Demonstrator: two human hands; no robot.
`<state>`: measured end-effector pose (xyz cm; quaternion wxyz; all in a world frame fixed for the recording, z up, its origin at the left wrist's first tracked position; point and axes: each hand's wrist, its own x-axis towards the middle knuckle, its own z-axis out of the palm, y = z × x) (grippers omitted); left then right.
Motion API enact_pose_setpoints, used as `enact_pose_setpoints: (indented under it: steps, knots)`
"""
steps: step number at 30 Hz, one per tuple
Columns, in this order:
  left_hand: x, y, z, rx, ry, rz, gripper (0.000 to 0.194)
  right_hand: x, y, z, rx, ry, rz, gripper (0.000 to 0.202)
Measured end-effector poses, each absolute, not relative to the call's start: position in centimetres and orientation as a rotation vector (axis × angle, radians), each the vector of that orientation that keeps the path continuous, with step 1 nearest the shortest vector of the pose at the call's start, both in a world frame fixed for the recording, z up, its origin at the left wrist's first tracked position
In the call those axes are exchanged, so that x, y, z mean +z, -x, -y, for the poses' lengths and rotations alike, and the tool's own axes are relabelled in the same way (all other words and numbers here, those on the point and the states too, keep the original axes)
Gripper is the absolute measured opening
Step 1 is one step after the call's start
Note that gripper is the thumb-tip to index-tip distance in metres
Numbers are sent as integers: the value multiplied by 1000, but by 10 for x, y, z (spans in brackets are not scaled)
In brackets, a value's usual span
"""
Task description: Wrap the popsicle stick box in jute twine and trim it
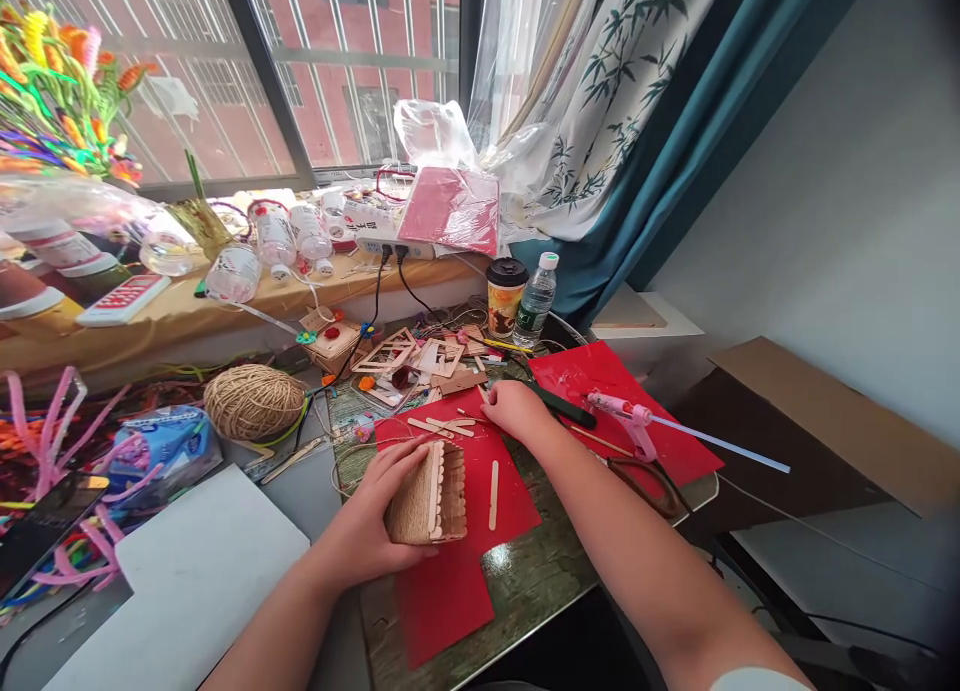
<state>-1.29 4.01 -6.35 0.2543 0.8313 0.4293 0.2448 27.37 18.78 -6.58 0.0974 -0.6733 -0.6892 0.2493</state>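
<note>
My left hand (pixel 375 511) is wrapped round a small box (pixel 412 501) made of craft sticks, with twine wound over its side and a scalloped edge of stick ends facing right. Farther forward, my right hand (pixel 516 411) has its fingers pinched together at the edge of the pile. The pale end of a craft stick (pixel 484 396) shows at its fingertips. A single craft stick (pixel 493 495) lies on the red sheet (pixel 517 506) right of the box. Several crossed craft sticks (pixel 442 428) lie just beyond the box.
A pink glue gun (pixel 626 416) with a long glue stick rests on another red sheet (pixel 686 453), beside scissors (pixel 649 481). A lidded cup (pixel 506 296) and water bottle (pixel 536 301) stand behind. Left are a twine ball (pixel 255 401) and white board (pixel 202 581).
</note>
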Motion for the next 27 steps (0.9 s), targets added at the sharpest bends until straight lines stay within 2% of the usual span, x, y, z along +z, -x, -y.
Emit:
enact_pose_setpoints:
  steps: [6, 11, 12, 14, 15, 17, 21, 27]
  knots:
    - [-59, 15, -40, 657, -2252, -1128, 109, -45, -294, -167, 675, 1962, 2007, 21]
    - [-59, 20, -45, 654, -2240, -1108, 107, -43, -320, -100, 835, 1823, 1923, 33]
    - [-60, 21, -46, 657, -2230, -1103, 107, -45, -320, -84, 952, 1763, 1909, 32]
    - [-63, 22, -47, 659, -2214, -1093, 106, -51, -315, -57, 1479, 1503, 1659, 31]
    - [-64, 22, -48, 655, -2213, -1090, 107, -53, -311, -47, 1638, 1415, 1538, 30]
    - [-65, 20, -48, 639, -2221, -1091, 108, -57, -301, -37, 1782, 1340, 1369, 28]
    - [-66, 17, -48, 624, -2227, -1098, 107, -56, -291, -39, 1781, 1374, 1320, 30]
    - [-68, 22, -48, 604, -2218, -1124, 106, -45, -302, -40, 1502, 1303, 1606, 28]
